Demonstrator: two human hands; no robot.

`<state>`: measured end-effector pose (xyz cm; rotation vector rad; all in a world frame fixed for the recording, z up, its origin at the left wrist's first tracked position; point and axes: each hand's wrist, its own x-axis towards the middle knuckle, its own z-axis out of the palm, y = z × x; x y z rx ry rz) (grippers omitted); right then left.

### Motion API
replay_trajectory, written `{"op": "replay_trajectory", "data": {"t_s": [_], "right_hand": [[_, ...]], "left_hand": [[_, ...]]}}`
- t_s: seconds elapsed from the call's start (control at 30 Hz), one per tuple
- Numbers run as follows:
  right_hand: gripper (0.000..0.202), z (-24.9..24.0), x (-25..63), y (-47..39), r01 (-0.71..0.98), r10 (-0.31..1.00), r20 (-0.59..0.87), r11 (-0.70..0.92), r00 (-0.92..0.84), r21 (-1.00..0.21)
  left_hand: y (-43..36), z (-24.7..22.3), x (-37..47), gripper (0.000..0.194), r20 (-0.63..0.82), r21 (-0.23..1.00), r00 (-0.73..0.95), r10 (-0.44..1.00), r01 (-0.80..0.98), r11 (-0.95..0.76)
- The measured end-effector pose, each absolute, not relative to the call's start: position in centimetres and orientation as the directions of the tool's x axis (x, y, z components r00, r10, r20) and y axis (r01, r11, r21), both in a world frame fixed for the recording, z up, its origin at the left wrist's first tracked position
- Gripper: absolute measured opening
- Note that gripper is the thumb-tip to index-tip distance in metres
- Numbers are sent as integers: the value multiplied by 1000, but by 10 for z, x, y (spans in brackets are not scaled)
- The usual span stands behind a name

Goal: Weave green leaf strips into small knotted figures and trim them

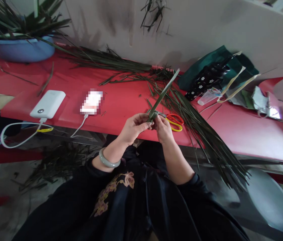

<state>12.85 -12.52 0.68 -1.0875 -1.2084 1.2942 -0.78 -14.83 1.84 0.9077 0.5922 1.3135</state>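
Observation:
Both my hands meet at the front edge of the red-covered table, pinching a green leaf strip (pixel 163 94). Its long free end points up and to the right, and its lower end is folded into a small knot between the fingertips. My left hand (pixel 136 125), with a pale bangle on the forearm, grips the folded part from the left. On the other side, my right hand (pixel 163 127) closes its thumb and fingers on the same fold. Just beyond the right hand lie scissors (pixel 175 121) with red and yellow handles, their blades partly hidden.
Long leaf strips (pixel 201 125) spread across the table's right half and hang over its edge. A blue basin (pixel 30 50) of leaves stands at the back left. A white power bank (pixel 48 104) and a blurred-out phone (pixel 91 102) have cables. A green bag (pixel 199 68) leans right.

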Motion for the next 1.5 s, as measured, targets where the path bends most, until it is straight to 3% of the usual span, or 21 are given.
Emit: {"op": "replay_trajectory", "data": {"t_s": [0.17,0.3,0.4,0.47,0.53,0.6,0.77,0.93,1.23,1.37,1.5], "right_hand": [[39,14,125,-123,-219,1000,10,5,-22,-976],[37,24,128,-127,-109,985,151,160,86,-981],[29,31,130,-130,33,972,231,230,44,-973],[20,34,129,-131,84,970,241,239,19,-967],[14,34,127,-133,46,974,228,228,5,-973],[13,33,124,-134,-53,974,225,224,-9,-973],[18,32,123,-136,-218,956,292,280,-22,-935],[23,37,124,-133,-89,986,165,164,-1,-982],[19,29,115,-131,-185,955,296,290,-11,-939],[23,25,119,-129,-87,956,291,293,36,-952],[27,20,130,-128,114,948,306,296,83,-948]], "left_hand": [[-152,20,-4,30,134,839,193,972,-544,-8],[-151,17,-4,27,171,887,111,979,-449,-104],[-151,14,-3,26,246,925,64,967,-314,-214],[-152,12,-3,37,338,926,12,941,-185,-330],[-153,11,-4,48,448,893,-7,894,-49,-448],[-154,12,-5,46,520,853,23,854,44,-521],[-153,17,-7,31,473,876,92,876,62,-479],[-150,18,-9,28,498,841,52,865,214,-497],[-148,19,-6,19,294,953,12,956,-76,-292],[-144,17,-9,23,200,936,12,980,-300,-187],[-142,17,-12,27,142,867,2,990,-483,-123]]}}
